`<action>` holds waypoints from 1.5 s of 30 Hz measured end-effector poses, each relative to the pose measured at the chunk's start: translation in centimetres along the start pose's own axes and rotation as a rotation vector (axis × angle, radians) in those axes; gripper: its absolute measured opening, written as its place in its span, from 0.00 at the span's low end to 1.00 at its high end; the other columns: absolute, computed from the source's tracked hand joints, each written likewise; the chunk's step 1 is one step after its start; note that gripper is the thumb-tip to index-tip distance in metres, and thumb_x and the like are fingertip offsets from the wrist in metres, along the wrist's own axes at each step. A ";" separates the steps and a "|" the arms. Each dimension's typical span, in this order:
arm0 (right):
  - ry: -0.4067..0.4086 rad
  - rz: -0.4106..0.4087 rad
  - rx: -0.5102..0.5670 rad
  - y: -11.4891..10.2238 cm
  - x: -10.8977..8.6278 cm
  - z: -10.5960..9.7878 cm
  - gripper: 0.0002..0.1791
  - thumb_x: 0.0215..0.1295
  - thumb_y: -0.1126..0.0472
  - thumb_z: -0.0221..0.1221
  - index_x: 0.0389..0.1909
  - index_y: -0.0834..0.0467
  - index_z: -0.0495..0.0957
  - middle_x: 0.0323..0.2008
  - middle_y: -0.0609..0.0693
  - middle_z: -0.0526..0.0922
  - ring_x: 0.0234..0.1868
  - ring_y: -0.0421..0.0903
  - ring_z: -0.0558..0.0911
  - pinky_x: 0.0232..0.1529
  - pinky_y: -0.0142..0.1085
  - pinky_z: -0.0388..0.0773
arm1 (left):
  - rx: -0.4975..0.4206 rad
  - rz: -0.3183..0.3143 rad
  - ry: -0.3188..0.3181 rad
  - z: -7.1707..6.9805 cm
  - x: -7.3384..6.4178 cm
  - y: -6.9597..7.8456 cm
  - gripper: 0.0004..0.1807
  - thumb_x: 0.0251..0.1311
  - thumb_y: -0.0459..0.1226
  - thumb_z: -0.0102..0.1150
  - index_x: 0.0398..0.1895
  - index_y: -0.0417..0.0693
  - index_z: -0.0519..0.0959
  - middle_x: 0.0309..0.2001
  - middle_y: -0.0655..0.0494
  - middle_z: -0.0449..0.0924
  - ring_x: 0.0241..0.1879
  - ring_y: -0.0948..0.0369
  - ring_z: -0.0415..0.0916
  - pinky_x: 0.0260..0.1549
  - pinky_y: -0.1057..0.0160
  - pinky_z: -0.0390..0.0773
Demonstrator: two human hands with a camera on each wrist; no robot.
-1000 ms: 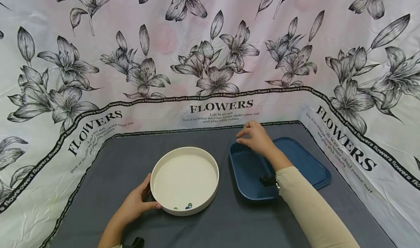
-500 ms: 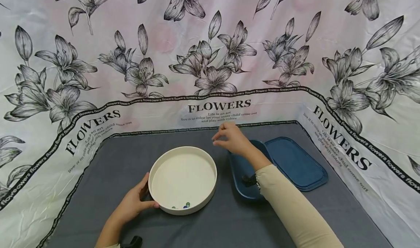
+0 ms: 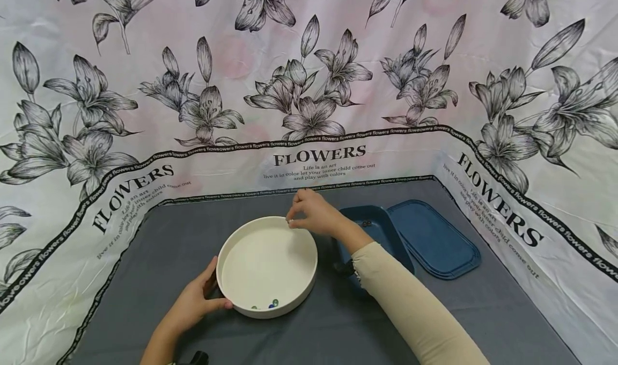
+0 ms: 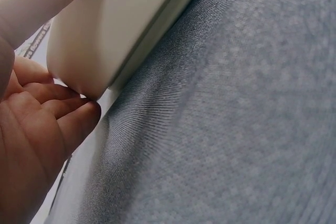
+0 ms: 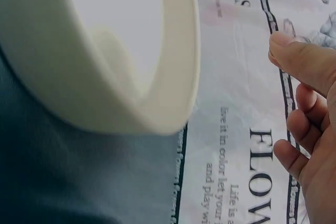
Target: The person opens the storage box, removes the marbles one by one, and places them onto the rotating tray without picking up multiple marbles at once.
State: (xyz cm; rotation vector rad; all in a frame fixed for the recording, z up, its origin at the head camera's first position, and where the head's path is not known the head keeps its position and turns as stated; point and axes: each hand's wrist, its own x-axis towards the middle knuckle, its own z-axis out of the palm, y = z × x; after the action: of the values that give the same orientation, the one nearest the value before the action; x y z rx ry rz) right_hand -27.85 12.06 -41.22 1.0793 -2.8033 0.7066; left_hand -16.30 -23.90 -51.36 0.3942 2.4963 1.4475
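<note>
A round cream tray (image 3: pixel 267 263) with a low wall stands on the grey cloth. My left hand (image 3: pixel 195 303) holds it at its left side, thumb by the front rim; the left wrist view shows the curled fingers (image 4: pixel 79 124) against its wall. Several small glass marbles (image 3: pixel 274 304), green and blue, lie inside along the front wall. Over the tray's far right rim, my right hand (image 3: pixel 314 212) pinches a tiny glinting marble (image 3: pixel 289 222) between thumb and forefinger, mostly covered by the fingertips. In the right wrist view the other fingers are loosely bent.
Right of the tray is a blue box (image 3: pixel 401 247), partly under the right forearm, with small brownish marbles (image 3: pixel 366 223) at its far end. Its blue lid (image 3: pixel 436 241) lies beside it. A flower-printed cloth (image 3: pixel 318 96) rises behind.
My right hand has moved left from above the blue box to the tray's far right rim, uncovering marbles in the box. The left hand keeps its hold on the tray.
</note>
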 end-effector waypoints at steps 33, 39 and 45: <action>-0.241 -0.022 0.051 -2.6 4.6 5.6 0.09 0.64 0.50 0.71 0.43 0.46 0.91 0.44 0.42 0.76 0.50 0.42 0.70 0.54 0.37 0.71 | -0.039 -0.020 0.012 0.3 0.3 -0.1 0.70 0.46 0.43 0.82 0.83 0.38 0.41 0.82 0.39 0.42 0.78 0.45 0.50 0.69 0.48 0.62; -0.285 -0.009 0.027 -2.6 5.1 6.6 0.09 0.63 0.49 0.72 0.42 0.43 0.91 0.45 0.41 0.76 0.48 0.40 0.71 0.53 0.35 0.71 | -0.037 -0.017 -0.002 0.1 0.4 0.0 0.70 0.47 0.43 0.82 0.83 0.38 0.40 0.82 0.39 0.41 0.78 0.46 0.50 0.70 0.52 0.64; -0.312 -0.018 0.003 -2.9 5.6 7.1 0.08 0.63 0.48 0.72 0.41 0.42 0.91 0.45 0.40 0.78 0.48 0.39 0.73 0.54 0.33 0.74 | -0.043 -0.017 0.000 0.0 0.5 0.1 0.69 0.47 0.43 0.82 0.83 0.38 0.40 0.82 0.39 0.41 0.78 0.46 0.49 0.71 0.54 0.64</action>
State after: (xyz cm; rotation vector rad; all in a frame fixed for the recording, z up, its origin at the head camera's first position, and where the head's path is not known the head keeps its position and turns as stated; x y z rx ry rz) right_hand -29.42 3.60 -45.25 1.3175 -3.0417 0.5865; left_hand -16.73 -23.70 -51.35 0.3645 2.4585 1.4916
